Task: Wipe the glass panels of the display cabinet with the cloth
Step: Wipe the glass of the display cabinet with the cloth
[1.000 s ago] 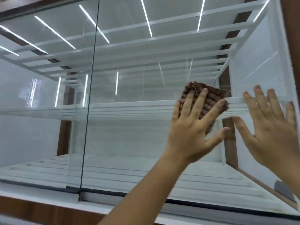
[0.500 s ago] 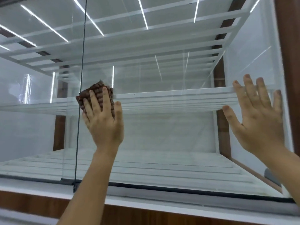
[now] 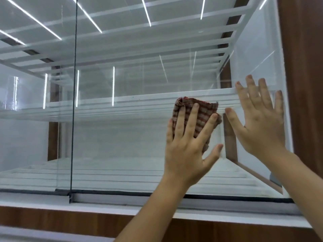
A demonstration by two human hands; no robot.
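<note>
A folded brown-and-red checked cloth lies flat against the right glass panel of the display cabinet. My left hand presses it to the glass with fingers spread over it. Just to the right, my right hand rests flat on the same panel with fingers apart, holding nothing, near the panel's right edge. A second glass panel lies to the left, past a dark vertical seam.
A brown wooden cabinet frame runs down the right side. A white sill with a dark sliding track lies under the glass, above a wooden front. White shelves show inside, with reflected light strips.
My left hand swept the cloth from the right side of the panel to its left edge, then back right beside my right hand. My right hand stayed flat on the glass.
</note>
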